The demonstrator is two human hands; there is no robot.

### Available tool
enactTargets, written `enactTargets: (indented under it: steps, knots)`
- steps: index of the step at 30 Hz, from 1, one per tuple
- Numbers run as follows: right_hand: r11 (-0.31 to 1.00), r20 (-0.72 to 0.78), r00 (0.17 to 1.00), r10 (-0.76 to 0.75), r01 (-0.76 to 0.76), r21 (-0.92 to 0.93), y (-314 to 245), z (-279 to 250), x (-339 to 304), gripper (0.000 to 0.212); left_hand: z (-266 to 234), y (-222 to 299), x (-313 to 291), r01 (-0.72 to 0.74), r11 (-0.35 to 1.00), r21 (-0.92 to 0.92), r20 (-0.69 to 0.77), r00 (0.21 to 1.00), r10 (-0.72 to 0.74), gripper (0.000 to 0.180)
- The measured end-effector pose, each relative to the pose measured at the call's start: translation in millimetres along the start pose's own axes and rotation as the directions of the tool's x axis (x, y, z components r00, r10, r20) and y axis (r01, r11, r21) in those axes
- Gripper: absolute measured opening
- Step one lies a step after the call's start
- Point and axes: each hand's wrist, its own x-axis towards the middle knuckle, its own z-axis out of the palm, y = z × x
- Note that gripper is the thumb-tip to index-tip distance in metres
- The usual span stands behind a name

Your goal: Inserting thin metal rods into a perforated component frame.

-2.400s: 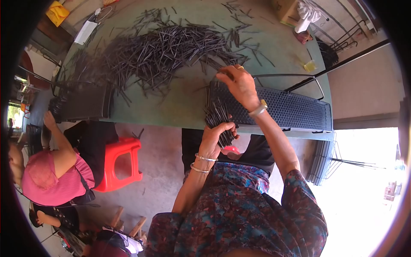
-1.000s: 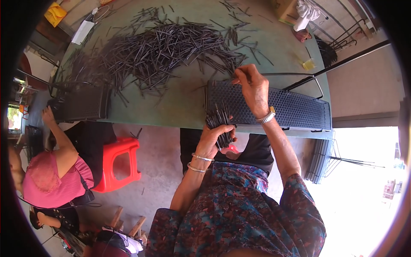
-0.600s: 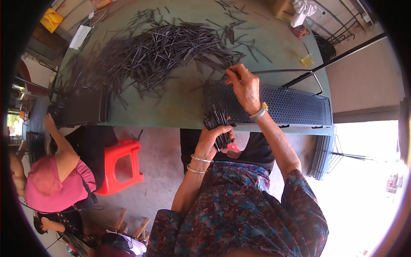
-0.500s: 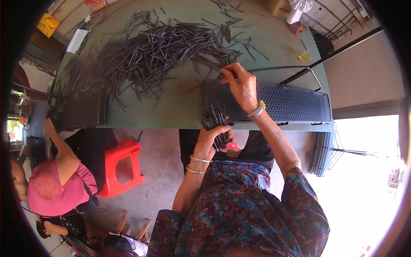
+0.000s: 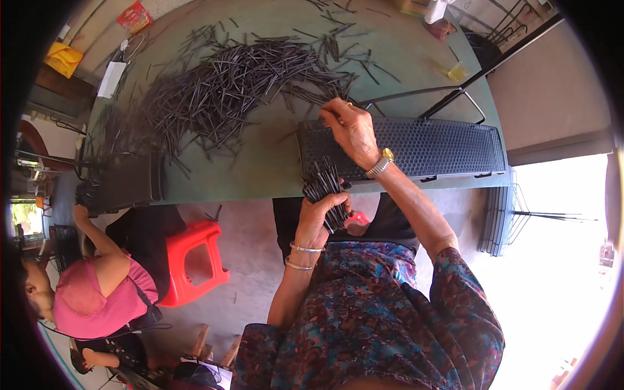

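My left hand (image 5: pixel 320 212) is wrapped round a bundle of thin black strips (image 5: pixel 324 179), just off the near edge of the table. Their upper ends fan out above the fist, and a few poke out below it. My right hand (image 5: pixel 354 132) hovers over the left end of a long black panel with a honeycomb pattern (image 5: pixel 429 148). Its thumb and fingers are pinched together, with whatever is between them too small to make out. A large heap of the same loose black strips (image 5: pixel 234 91) covers the table's far left part.
The green table (image 5: pixel 266 162) has a black metal frame (image 5: pixel 448 107) reaching over its right side. A yellow cup (image 5: pixel 457 71) stands at the back right. On the left, another person (image 5: pixel 97 292) works at a dark panel (image 5: pixel 127 179), beside a red plastic stool (image 5: pixel 195 263).
My right hand has shifted slightly left along the panel, still pinched. My left hand keeps its hold on the bundle. The whole view has turned a little.
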Motion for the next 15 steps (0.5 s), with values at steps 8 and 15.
enactTargets:
  steps: [8,15]
  knots:
    - [0.937,0.052,0.99,-0.134,0.144,-0.318,4.9,8.4,-6.4,0.013,8.6,1.1,-3.6,-0.042,0.998,0.039,-0.024,0.999,0.043,0.033]
    - [0.909,-0.016,0.919,-0.393,0.387,-0.155,-49.1,-5.1,4.1,0.015,11.4,-8.2,2.3,0.047,0.991,-0.127,0.006,0.999,-0.047,0.022]
